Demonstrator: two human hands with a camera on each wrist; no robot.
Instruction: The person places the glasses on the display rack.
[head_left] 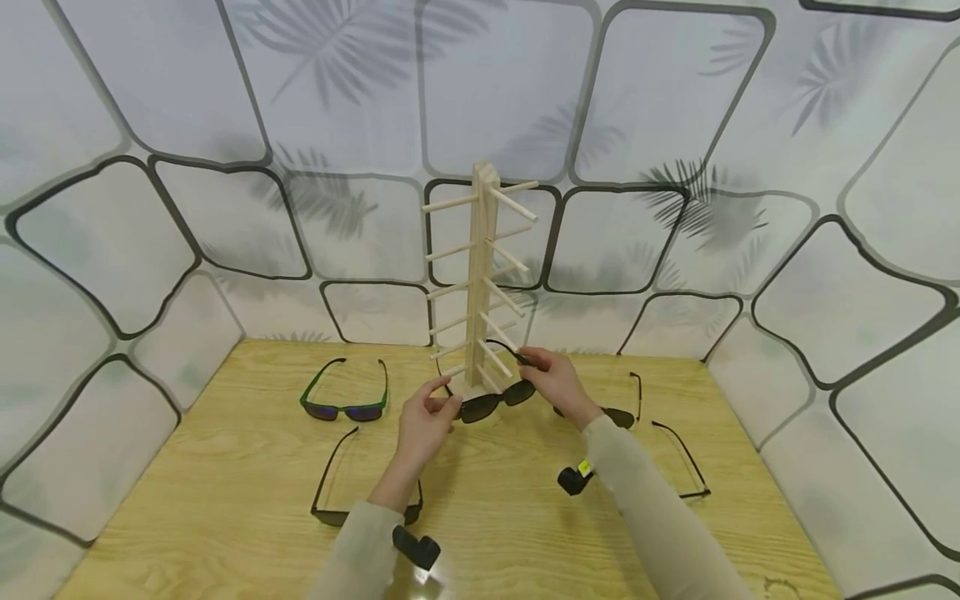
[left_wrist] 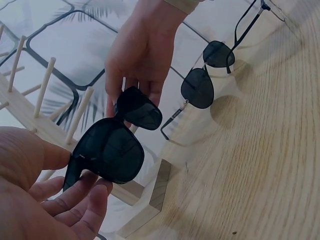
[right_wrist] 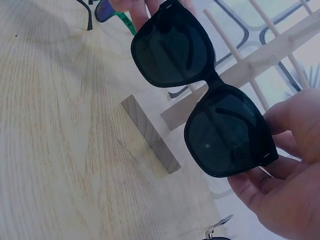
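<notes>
Both hands hold one pair of black sunglasses (head_left: 482, 407) with dark lenses, in front of a wooden glasses rack (head_left: 480, 275) with rows of pegs. The left hand (head_left: 425, 423) pinches the frame's left end, thumb and fingers around the hinge corner. On the other side, the right hand (head_left: 557, 385) grips the right end near the hinge. The temples point back on either side of the rack's post, near its lowest pegs. Close up, the sunglasses (right_wrist: 225, 130) hang tilted above the table, beside the rack's base (right_wrist: 150, 132).
Green-framed glasses (head_left: 343, 412) lie at the back left, dark glasses (head_left: 330, 517) at the front left, partly behind the left arm. To the right, sunglasses (head_left: 618, 417) and another pair (head_left: 693, 493) are partly covered by the right arm. A patterned cloth wall (head_left: 360, 242) surrounds the wooden table (head_left: 225, 500).
</notes>
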